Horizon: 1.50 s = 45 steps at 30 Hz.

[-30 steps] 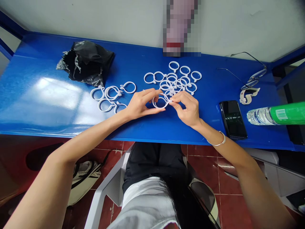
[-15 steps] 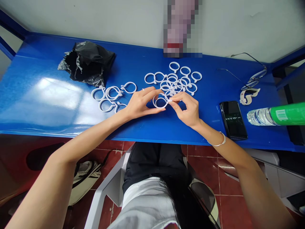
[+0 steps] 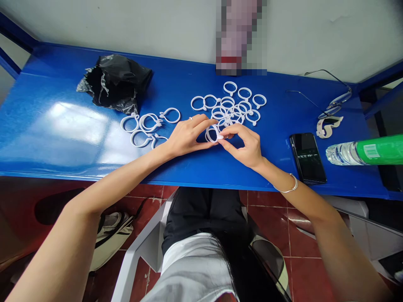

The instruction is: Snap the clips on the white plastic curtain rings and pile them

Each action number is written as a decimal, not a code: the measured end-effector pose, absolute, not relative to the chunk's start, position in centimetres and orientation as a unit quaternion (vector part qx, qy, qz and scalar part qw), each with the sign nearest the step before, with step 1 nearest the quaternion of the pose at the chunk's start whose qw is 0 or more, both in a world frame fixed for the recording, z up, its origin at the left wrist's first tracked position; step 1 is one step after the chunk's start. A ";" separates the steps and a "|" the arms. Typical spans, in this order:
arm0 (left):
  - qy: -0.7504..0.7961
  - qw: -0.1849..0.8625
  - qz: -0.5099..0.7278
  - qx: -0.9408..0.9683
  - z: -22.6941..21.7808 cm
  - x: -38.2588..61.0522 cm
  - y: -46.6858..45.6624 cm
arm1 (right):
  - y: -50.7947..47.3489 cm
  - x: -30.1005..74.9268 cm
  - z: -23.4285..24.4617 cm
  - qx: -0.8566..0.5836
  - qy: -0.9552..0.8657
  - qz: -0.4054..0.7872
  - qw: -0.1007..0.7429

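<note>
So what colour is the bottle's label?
The label is green; it shows best in the head view.

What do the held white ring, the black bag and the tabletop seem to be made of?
Held white ring: probably molded plastic, smooth; its even color and slim band suggest it.
Black bag: likely thin plastic film, shiny; creases and ragged edges suggest it.
Tabletop: glossy blue with bright reflections; painted metal or laminate, can't tell which.

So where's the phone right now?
In the head view, the phone lies toward the right of the blue table, between the right hand and the green-labelled bottle, close to the table's front edge.
</note>
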<state>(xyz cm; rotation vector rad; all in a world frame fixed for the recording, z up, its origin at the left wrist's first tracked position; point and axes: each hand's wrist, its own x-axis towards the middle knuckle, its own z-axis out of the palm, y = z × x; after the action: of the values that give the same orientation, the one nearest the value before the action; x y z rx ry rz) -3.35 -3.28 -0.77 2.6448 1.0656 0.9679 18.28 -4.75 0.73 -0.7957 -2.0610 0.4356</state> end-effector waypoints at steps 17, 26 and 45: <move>0.488 0.026 0.313 0.814 -1.2 -5.6 -1.2 | -2.5 19.8 0.0 -0.397 -0.828 0.052 0.392; 0.512 0.001 0.303 0.803 -3.1 -7.4 -0.3 | -2.8 19.3 -0.2 -0.377 -0.874 0.036 0.305; 0.286 0.459 0.391 0.745 2.7 -3.6 -3.1 | -3.5 18.8 0.5 -0.362 -0.862 0.069 0.349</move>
<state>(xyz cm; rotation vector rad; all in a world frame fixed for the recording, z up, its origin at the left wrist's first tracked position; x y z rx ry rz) -3.56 -3.11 2.69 1.8344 0.7033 0.9634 18.76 -3.51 0.54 -0.9369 -2.2336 0.1792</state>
